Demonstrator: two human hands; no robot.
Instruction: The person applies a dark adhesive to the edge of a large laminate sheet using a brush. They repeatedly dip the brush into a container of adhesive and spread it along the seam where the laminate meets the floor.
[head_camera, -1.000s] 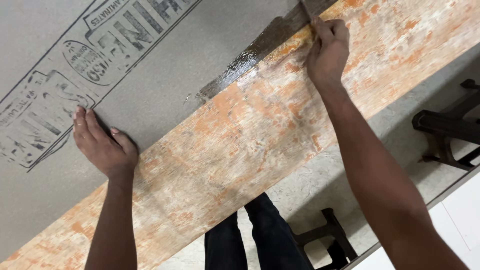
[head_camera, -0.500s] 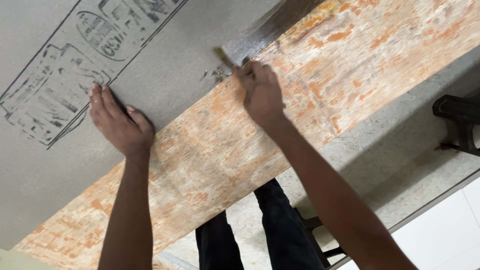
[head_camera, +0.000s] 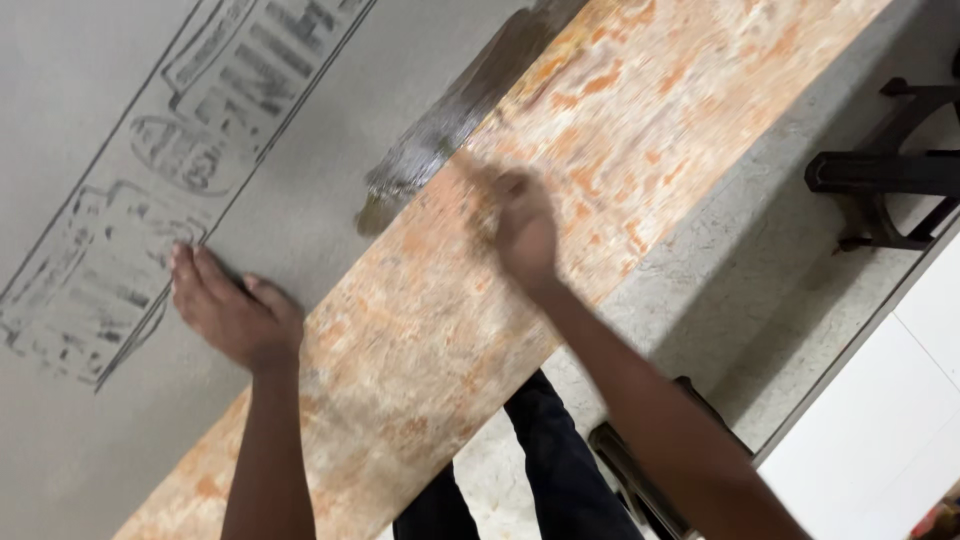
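Observation:
A large grey board (head_camera: 330, 190) with dark printed markings lies flat, and a long orange-and-cream mottled strip (head_camera: 440, 300) runs along its near edge. My left hand (head_camera: 232, 312) rests flat on the grey board, fingers spread, beside the strip. My right hand (head_camera: 522, 228) is blurred with motion over the strip and grips a thin brush (head_camera: 470, 170). Its tip is near a dark wet streak (head_camera: 450, 115) that follows the seam between board and strip.
Below the strip is speckled grey floor (head_camera: 740, 290). My dark-trousered legs (head_camera: 520, 470) show under the board. A black metal stand (head_camera: 890, 170) is at the right, another black frame (head_camera: 640, 470) near my legs, and a white surface (head_camera: 880, 440) at bottom right.
My right hand with the brush has swept down along the seam from the far end toward me, and the dark wet streak has lengthened. The left hand stays pressed on the board.

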